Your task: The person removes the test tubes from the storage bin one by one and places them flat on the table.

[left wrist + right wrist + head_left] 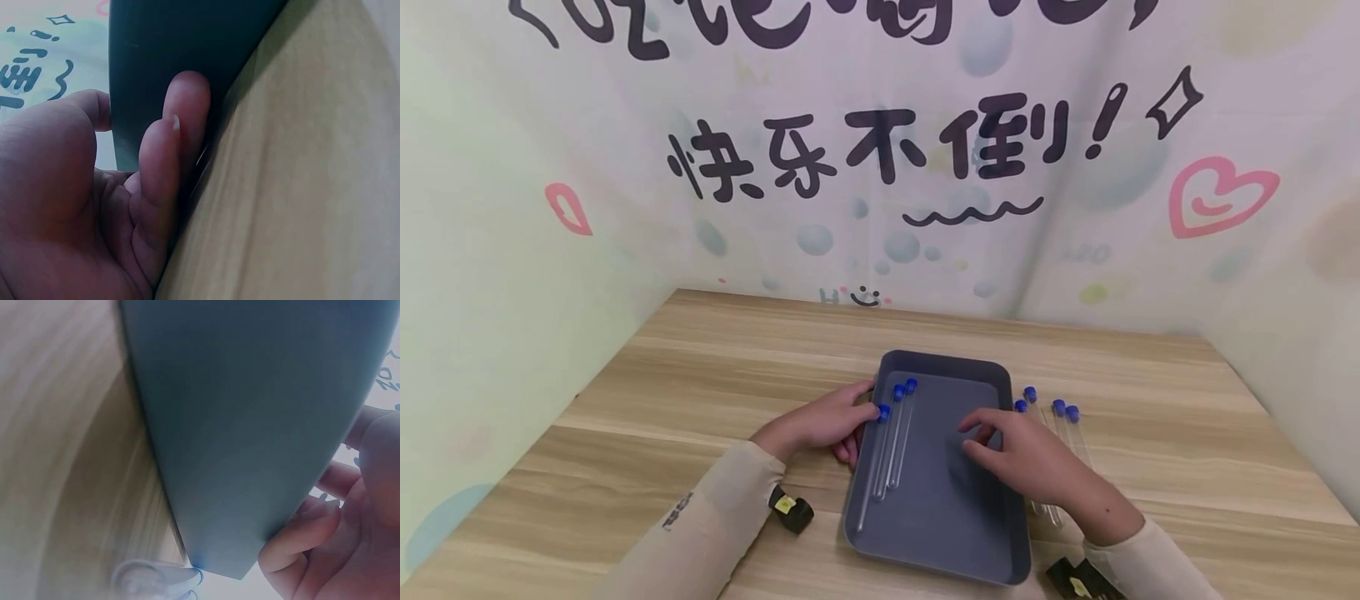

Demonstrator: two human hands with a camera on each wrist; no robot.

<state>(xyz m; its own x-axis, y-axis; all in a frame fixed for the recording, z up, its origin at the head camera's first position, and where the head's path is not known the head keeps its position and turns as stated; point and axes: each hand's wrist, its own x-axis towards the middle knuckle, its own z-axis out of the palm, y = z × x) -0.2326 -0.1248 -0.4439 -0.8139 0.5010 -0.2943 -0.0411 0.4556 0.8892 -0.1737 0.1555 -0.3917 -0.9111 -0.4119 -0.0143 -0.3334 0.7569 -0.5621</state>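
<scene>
A dark grey tray (955,533) lies on the wooden table. My left hand (823,421) holds its left wall, thumb hooked over the rim near a blue cap; in the left wrist view, fingers (187,103) lie along the outer wall. Inside the tray, three clear test tubes (897,454) with blue caps lie side by side at the left. My right hand (1030,454) hovers above the tray's right side, its fingers loosely bent and holding nothing. Several more blue-capped tubes (1060,425) lie on the table right of the tray, partly hidden behind that hand.
A black strap with a yellow label (792,510) shows by the left wrist, and another black strap (1078,579) by the right one. A printed cloth (865,250) hangs behind the table (700,358), with pale walls at both sides.
</scene>
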